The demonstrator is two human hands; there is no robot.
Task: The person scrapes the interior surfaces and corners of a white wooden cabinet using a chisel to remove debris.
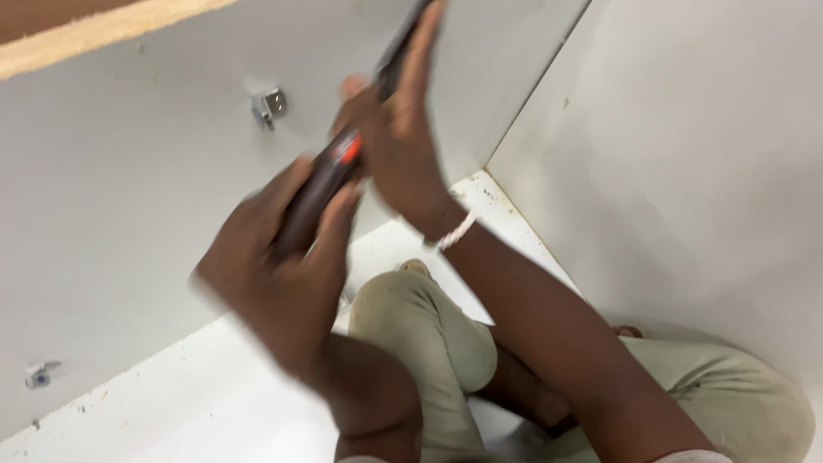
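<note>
Left hand (283,274) wrapped tight around the screwdriver (330,176), right hand (399,137) flat with fingers together steadying it, so I'd keep it square to the panel (129,171) near that metal bracket (269,106).

1. The left hand (279,283) wraps the lower end of a long tool (330,176); the right hand (399,141) lies against its upper part, above and right of the left.
2. Behind both hands stands a panel (129,171) carrying 2 brackets: 1 bracket (269,106) just left of the tool, another bracket (37,375) at lower left.
3. A second panel (686,154) stands to the right.
4. Below the hands, bent knees (411,317) rest on the floor board (171,403).
</note>
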